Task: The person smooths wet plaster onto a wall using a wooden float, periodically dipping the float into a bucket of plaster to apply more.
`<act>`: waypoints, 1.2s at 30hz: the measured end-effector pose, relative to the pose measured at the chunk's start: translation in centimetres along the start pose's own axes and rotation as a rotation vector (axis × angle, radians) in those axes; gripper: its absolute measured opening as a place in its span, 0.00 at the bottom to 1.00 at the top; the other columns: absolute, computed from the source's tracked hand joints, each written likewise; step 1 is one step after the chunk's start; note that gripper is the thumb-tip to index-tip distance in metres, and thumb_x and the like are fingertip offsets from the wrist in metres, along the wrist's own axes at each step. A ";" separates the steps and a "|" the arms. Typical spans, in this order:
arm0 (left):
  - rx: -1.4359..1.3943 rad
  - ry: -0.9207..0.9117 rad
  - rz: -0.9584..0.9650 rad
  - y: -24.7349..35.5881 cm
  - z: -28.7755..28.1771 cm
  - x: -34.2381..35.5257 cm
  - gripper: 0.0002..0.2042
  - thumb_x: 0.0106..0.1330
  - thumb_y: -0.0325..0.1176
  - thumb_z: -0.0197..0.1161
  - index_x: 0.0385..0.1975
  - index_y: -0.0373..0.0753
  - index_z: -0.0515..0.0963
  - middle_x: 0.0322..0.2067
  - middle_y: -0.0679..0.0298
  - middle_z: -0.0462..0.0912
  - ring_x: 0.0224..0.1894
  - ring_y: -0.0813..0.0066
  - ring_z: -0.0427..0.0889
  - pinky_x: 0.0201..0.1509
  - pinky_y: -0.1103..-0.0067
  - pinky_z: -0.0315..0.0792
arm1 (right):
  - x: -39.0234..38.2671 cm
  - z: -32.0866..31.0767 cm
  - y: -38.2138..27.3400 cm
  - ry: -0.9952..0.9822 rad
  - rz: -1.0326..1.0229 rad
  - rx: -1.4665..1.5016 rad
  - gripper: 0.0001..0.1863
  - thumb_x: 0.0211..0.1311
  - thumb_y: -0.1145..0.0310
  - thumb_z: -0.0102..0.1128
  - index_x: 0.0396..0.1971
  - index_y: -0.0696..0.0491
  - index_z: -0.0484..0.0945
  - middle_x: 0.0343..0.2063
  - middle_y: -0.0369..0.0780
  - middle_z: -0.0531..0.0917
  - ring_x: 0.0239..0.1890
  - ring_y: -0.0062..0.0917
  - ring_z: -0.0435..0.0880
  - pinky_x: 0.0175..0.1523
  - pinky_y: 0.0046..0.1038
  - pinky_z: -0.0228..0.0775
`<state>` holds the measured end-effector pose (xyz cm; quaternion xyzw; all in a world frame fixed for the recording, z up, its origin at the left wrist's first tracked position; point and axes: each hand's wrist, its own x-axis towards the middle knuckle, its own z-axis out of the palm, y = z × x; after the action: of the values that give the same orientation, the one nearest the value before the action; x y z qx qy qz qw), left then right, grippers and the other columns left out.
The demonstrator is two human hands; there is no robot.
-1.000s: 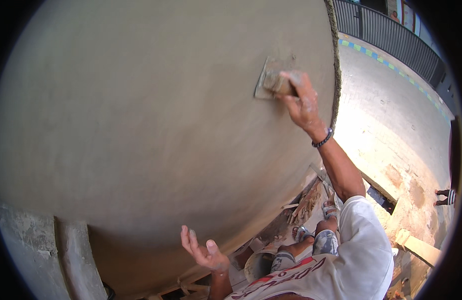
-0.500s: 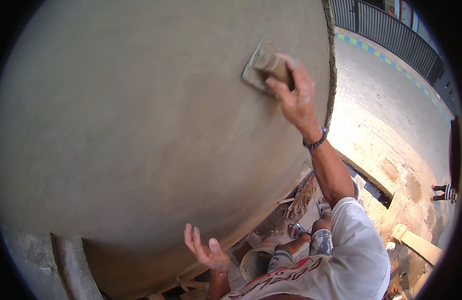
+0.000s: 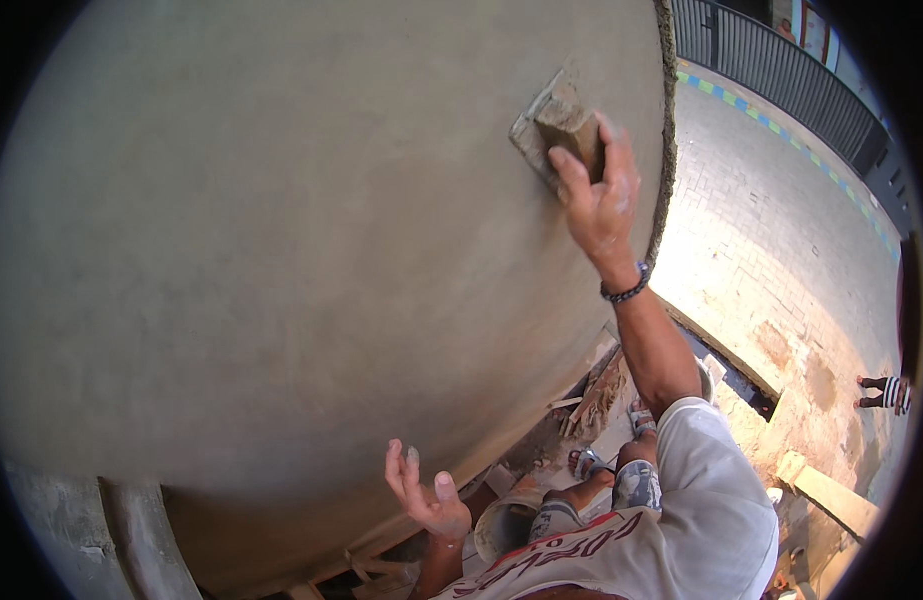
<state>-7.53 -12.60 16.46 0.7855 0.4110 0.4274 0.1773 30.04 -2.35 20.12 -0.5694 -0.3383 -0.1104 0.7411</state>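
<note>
A broad wall of smooth grey-brown plaster fills most of the view. Near its right edge, my right hand grips the block-like handle of a plastering float, whose flat plate lies against the plaster. The handle and plate are caked with mortar. Lower down, my left hand is raised in front of the wall's bottom part, fingers apart and nothing in it. A dark bracelet circles my right wrist.
Below me stand a bucket and scrap wood by my sandalled feet. A timber plank lies at lower right. Beyond the wall's rough edge runs a paved street with a dark metal fence; a person stands at far right.
My right hand has moved the float slightly to the right along the plaster. My left hand has shifted a little to the right, still empty.
</note>
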 end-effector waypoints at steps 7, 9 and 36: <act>-0.012 -0.042 -0.034 -0.3 0.8 0.2 0.24 0.70 0.35 0.57 0.63 0.27 0.69 0.67 0.43 0.61 0.69 0.49 0.62 0.73 0.58 0.55 | -0.5 1.2 1.1 -0.001 -0.260 -0.187 0.25 0.56 0.63 0.70 0.53 0.57 0.76 0.38 0.50 0.78 0.42 0.47 0.78 0.49 0.42 0.71; -0.019 -0.075 -0.053 -0.4 0.7 0.1 0.24 0.70 0.35 0.58 0.63 0.28 0.69 0.67 0.43 0.61 0.69 0.49 0.62 0.72 0.58 0.55 | 3.3 0.5 2.9 0.196 -0.103 -0.225 0.27 0.59 0.60 0.69 0.53 0.62 0.74 0.39 0.52 0.79 0.43 0.47 0.80 0.51 0.40 0.72; -0.048 -0.111 -0.044 -2.2 -2.0 -0.9 0.22 0.69 0.30 0.57 0.61 0.29 0.71 0.67 0.44 0.61 0.70 0.48 0.62 0.73 0.58 0.54 | -5.1 4.6 -5.7 0.109 0.038 -0.050 0.25 0.50 0.67 0.74 0.49 0.56 0.77 0.32 0.45 0.75 0.34 0.39 0.74 0.41 0.35 0.66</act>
<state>-10.55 -12.11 15.73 0.7942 0.4073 0.3889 0.2281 21.37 -1.10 21.93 -0.5872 -0.2836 -0.1354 0.7460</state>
